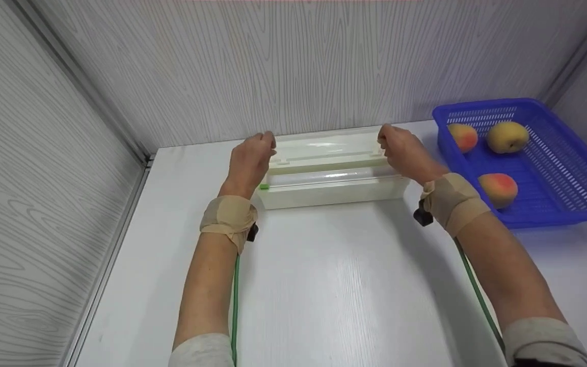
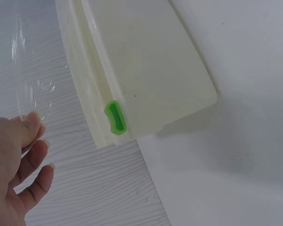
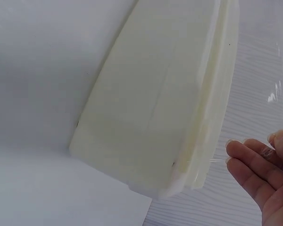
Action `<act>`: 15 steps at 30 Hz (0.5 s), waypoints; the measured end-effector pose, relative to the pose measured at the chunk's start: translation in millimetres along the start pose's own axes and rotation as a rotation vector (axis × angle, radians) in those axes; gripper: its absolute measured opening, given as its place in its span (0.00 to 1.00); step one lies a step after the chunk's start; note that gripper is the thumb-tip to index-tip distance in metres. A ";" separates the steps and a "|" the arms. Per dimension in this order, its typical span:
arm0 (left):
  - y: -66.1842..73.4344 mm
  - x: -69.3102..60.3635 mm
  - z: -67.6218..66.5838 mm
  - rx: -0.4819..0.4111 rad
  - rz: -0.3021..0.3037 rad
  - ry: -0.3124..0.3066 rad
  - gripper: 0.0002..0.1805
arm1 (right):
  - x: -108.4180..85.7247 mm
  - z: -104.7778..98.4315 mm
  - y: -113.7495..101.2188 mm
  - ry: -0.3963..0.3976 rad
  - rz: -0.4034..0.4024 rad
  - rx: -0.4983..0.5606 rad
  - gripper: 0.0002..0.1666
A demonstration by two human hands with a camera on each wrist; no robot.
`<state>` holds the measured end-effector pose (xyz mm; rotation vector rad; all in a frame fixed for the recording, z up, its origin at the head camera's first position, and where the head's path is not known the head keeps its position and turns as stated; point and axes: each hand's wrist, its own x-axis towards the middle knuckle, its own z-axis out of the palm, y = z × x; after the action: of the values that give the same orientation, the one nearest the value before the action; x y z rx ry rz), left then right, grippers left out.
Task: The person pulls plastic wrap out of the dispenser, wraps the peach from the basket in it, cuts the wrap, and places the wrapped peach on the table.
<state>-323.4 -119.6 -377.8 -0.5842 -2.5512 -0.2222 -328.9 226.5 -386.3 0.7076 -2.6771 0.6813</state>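
Observation:
A cream-white cling film dispenser [image 1: 334,195] lies at the back of the table with its lid [image 1: 324,136] raised; a roll of clear film [image 1: 329,176] shows inside. At its left end sits a green slide cutter [image 2: 115,117]. My left hand [image 1: 250,163], above that end, pinches the clear cling film [image 2: 26,80] between thumb and forefinger, the other fingers loosely bent. Above the right end, my right hand [image 1: 408,153] pinches the film's other side between thumb and fingers. In both wrist views the film stretches away from the hand; its free edge is hard to see.
To the right stands a blue plastic basket [image 1: 553,216] with three peach-like fruits [image 1: 507,137] in it, close to my right forearm. A wood-grain panel [image 1: 293,66] rises just behind the dispenser. Green cables [image 1: 235,306] run along both forearms.

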 end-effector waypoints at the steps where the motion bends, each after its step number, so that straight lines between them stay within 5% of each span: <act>1: -0.1 0.6 -1.8 0.000 -0.002 -0.002 0.09 | 0.5 -1.6 -1.0 -0.005 0.010 -0.002 0.07; 6: -0.5 3.2 -11.9 -0.018 -0.020 -0.014 0.10 | 1.9 -10.4 -7.0 -0.012 0.042 0.003 0.08; 15: -0.4 5.8 -27.6 0.017 -0.017 -0.034 0.09 | 4.2 -17.5 -12.1 0.032 -0.019 -0.011 0.04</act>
<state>-315.8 -125.1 -351.2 -0.5640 -2.5894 -0.1978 -323.4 224.5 -365.4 0.7122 -2.6397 0.6676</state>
